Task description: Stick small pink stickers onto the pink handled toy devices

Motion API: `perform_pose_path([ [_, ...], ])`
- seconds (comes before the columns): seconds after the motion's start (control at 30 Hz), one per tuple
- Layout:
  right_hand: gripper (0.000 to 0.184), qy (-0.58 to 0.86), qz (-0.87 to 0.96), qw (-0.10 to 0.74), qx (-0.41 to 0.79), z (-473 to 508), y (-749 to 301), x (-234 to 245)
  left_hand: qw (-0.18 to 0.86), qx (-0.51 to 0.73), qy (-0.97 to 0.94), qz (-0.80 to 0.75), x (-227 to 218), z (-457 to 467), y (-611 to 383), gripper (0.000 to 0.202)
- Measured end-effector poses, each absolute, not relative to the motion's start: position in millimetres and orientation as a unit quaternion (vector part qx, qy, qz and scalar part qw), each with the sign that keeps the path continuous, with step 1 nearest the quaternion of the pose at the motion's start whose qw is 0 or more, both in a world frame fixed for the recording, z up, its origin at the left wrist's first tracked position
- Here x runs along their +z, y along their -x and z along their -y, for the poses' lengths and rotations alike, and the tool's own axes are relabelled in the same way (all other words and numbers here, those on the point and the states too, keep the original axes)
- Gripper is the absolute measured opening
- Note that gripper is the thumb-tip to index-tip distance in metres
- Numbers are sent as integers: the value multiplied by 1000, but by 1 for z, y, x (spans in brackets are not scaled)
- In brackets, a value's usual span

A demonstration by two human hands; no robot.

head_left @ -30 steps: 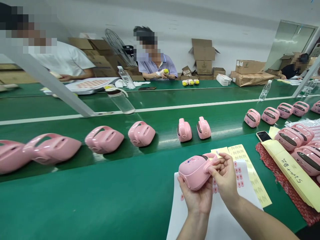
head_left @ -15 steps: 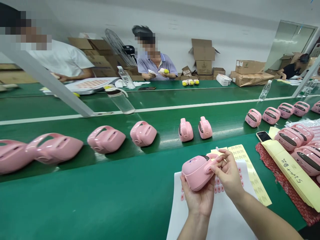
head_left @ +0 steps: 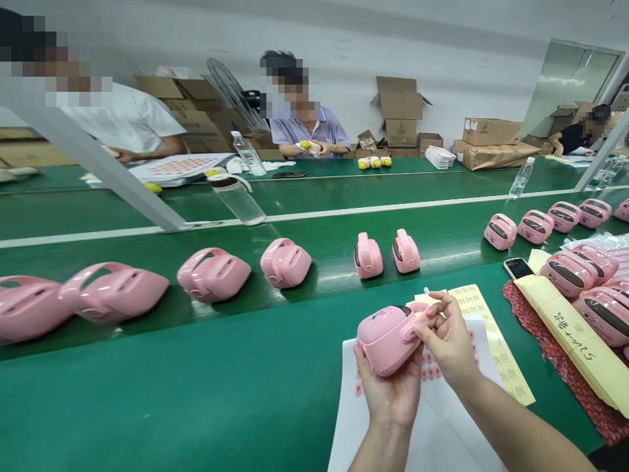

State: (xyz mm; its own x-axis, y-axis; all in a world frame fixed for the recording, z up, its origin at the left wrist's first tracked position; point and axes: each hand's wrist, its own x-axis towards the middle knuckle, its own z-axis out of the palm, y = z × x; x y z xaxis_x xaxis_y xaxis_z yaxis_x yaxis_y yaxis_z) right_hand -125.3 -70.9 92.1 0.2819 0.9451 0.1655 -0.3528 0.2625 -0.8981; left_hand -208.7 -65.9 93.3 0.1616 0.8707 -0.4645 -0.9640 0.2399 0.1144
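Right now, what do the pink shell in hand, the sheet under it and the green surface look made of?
The pink toy shell in the left hand: hard moulded plastic, semi-gloss, judging by smooth highlights. The white sticker sheet: thin paper, probably slick release liner, lying flat with small pink stickers. The green worktop: likely matte rubbery belting; uncertain.

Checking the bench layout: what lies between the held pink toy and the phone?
In the head view, a yellow sticker sheet lies between the pink toy and the phone, partly hidden by the right hand.
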Motion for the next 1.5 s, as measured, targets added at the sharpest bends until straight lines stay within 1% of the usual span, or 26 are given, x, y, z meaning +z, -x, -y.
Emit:
perform_pose_path([
  [0.07, 39, 401, 403, 710, 416, 73, 131, 90, 752, 607, 114, -231, 95, 66, 209, 52],
  [0.17, 34, 438, 455, 711, 311, 76, 139, 87, 758, 606, 111, -213, 91, 66, 212, 54],
  [0.27, 35, 473, 528, 689, 154, 77, 142, 84, 785, 591, 92, -161, 76, 65, 218, 59],
  [0.37, 44, 464, 605, 647, -30, 80, 143, 82, 828, 554, 51, -76, 60, 63, 226, 62],
  [0.4, 49, 458, 629, 624, -75, 81, 142, 82, 838, 542, 36, -52, 57, 62, 228, 61],
  [0.47, 59, 451, 677, 570, -116, 84, 138, 80, 846, 532, 20, -36, 53, 60, 233, 60],
  [0.53, 63, 463, 706, 526, -104, 86, 132, 77, 837, 544, 24, -60, 52, 59, 237, 62],
  [0.63, 69, 521, 688, 505, -14, 84, 124, 74, 818, 564, 41, -104, 55, 60, 238, 58],
  [0.7, 78, 546, 655, 516, 83, 82, 123, 75, 812, 569, 53, -120, 59, 61, 235, 52],
  [0.77, 83, 541, 624, 537, 174, 79, 127, 76, 814, 564, 62, -125, 62, 64, 231, 49],
  [0.83, 80, 516, 605, 558, 237, 77, 129, 76, 820, 557, 58, -117, 63, 66, 232, 48],
  [0.9, 73, 491, 593, 573, 282, 74, 122, 71, 822, 560, 29, -102, 60, 68, 239, 44],
  [0.97, 66, 499, 577, 579, 289, 71, 105, 61, 817, 567, -17, -100, 55, 68, 252, 42],
  [1.03, 64, 541, 569, 566, 252, 69, 80, 48, 814, 568, -56, -112, 48, 67, 267, 47],
  [1.13, 66, 586, 625, 487, 172, 71, 48, 26, 804, 575, -81, -130, 40, 64, 285, 64],
  [1.2, 65, 580, 666, 450, 131, 74, 40, 14, 793, 587, -91, -133, 35, 62, 290, 67],
  [1.23, 63, 572, 675, 451, 116, 76, 39, 10, 789, 591, -96, -137, 33, 61, 292, 66],
  [1.33, 50, 554, 646, 509, 128, 77, 44, 10, 773, 599, -122, -168, 28, 58, 298, 57],
  [1.4, 45, 554, 583, 561, 196, 76, 50, 22, 754, 598, -171, -210, 28, 57, 301, 58],
  [1.47, 49, 539, 506, 604, 298, 76, 59, 43, 704, 601, -272, -262, 33, 59, 300, 70],
  [1.5, 52, 522, 470, 620, 351, 76, 64, 56, 660, 607, -334, -289, 38, 61, 298, 79],
])
